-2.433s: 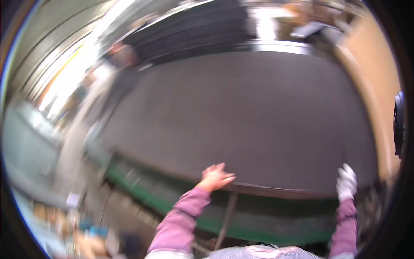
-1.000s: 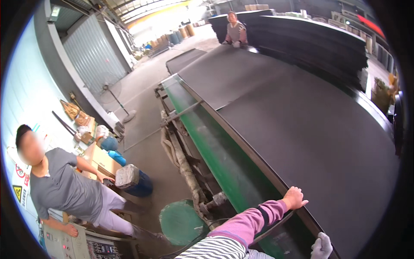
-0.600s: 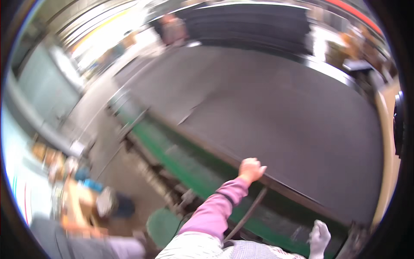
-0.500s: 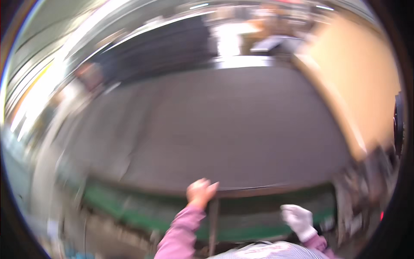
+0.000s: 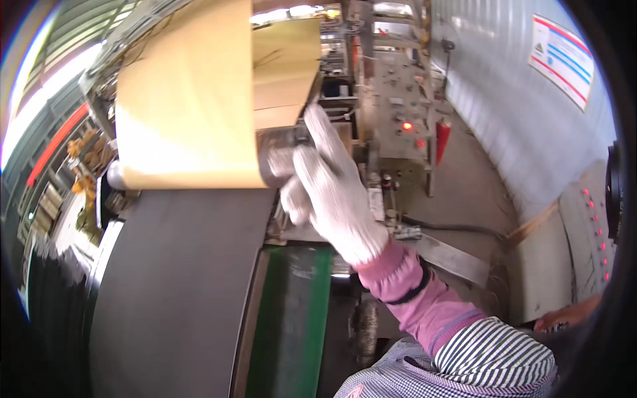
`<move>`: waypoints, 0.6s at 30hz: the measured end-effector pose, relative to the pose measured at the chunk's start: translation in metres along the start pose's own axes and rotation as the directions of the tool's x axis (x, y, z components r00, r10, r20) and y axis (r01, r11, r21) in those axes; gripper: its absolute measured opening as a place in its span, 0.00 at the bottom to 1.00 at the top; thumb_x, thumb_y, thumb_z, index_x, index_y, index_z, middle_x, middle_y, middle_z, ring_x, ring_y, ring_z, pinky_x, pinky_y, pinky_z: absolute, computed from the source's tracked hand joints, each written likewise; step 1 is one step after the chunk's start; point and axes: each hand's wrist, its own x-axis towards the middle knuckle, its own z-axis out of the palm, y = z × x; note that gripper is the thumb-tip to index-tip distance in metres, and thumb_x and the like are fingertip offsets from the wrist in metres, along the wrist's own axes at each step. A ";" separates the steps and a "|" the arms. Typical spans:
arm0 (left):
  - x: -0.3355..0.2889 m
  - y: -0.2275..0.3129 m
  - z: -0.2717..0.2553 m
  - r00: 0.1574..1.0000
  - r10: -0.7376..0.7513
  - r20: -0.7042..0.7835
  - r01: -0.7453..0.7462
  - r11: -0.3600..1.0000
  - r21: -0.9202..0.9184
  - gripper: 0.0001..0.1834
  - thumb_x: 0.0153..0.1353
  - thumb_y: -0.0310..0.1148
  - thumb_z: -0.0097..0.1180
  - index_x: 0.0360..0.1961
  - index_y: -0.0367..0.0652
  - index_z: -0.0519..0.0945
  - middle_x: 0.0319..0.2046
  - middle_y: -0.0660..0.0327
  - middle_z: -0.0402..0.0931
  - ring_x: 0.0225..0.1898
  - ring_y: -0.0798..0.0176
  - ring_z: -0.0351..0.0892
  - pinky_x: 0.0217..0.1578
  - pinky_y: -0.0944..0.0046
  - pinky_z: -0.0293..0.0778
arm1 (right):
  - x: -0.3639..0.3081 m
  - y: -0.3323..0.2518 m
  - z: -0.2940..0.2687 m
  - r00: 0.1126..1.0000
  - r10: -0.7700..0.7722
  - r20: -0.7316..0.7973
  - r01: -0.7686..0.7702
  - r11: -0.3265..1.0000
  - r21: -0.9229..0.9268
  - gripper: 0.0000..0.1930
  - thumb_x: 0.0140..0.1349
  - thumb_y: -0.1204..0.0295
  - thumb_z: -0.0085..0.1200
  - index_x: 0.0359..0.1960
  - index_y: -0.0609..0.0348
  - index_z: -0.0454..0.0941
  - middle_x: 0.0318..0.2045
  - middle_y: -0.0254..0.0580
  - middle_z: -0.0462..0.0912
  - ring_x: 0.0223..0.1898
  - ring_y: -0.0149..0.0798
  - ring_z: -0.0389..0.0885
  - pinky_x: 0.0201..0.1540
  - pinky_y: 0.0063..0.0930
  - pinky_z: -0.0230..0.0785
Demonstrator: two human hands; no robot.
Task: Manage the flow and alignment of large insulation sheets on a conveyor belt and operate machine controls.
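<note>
My right hand [image 5: 335, 199], in a white knit glove, reaches up and forward from a pink sleeve. One finger points upward and the others stand apart from it, partly bent, with nothing seen in them. It is in front of the right end of a roller [image 5: 271, 142]; whether it touches the roller I cannot tell. A wide brown paper sheet [image 5: 189, 99] comes down over the roller, just left of the hand. Below it lies a dark flat belt [image 5: 179, 285]. My left hand is out of the picture.
A green-edged strip [image 5: 292, 325] runs along the belt's right side. Beyond the hand is a control panel [image 5: 401, 106] with lit red lamps. A black hose [image 5: 454, 227] crosses the floor near a corrugated wall [image 5: 494, 99]. Part of another person's arm [image 5: 570, 313] shows at the right.
The view has swung round from the broad dark surface to the paper and roller. My right hand has risen and reached forward; my bare left hand has left the picture.
</note>
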 end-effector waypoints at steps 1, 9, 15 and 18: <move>-0.005 0.000 -0.009 0.998 -0.061 0.034 0.060 0.998 0.024 0.21 0.72 0.30 0.45 0.63 0.38 0.73 0.45 0.44 0.82 0.47 0.41 0.81 0.49 0.46 0.77 | 0.017 -0.015 -0.002 0.998 0.052 -0.027 -0.052 0.999 -0.003 0.33 0.77 0.69 0.45 0.79 0.41 0.44 0.35 0.44 0.83 0.16 0.30 0.76 0.15 0.25 0.68; 0.023 0.014 0.006 0.995 -0.016 -0.095 0.025 0.995 0.092 0.19 0.72 0.30 0.45 0.61 0.39 0.75 0.35 0.49 0.84 0.38 0.46 0.83 0.40 0.48 0.79 | 0.077 -0.064 -0.023 0.963 0.267 -0.035 -0.266 0.963 0.033 0.16 0.77 0.66 0.46 0.63 0.41 0.70 0.27 0.39 0.80 0.13 0.19 0.65 0.09 0.12 0.55; 0.075 0.083 -0.014 0.962 0.228 -0.153 -0.238 0.970 -0.053 0.17 0.73 0.32 0.47 0.56 0.40 0.81 0.45 0.49 0.84 0.49 0.47 0.81 0.52 0.51 0.77 | 0.079 -0.045 -0.014 0.990 0.140 0.000 -0.140 0.990 0.024 0.22 0.76 0.68 0.47 0.70 0.42 0.66 0.28 0.35 0.80 0.14 0.20 0.66 0.11 0.13 0.58; 0.073 0.101 -0.023 0.895 0.135 -0.426 -0.363 0.775 -0.517 0.13 0.67 0.33 0.55 0.50 0.41 0.81 0.52 0.49 0.80 0.58 0.47 0.78 0.59 0.52 0.73 | 0.035 0.006 -0.011 0.963 0.223 0.154 -0.221 0.975 -0.032 0.15 0.75 0.67 0.48 0.59 0.53 0.75 0.23 0.24 0.72 0.14 0.19 0.63 0.13 0.17 0.54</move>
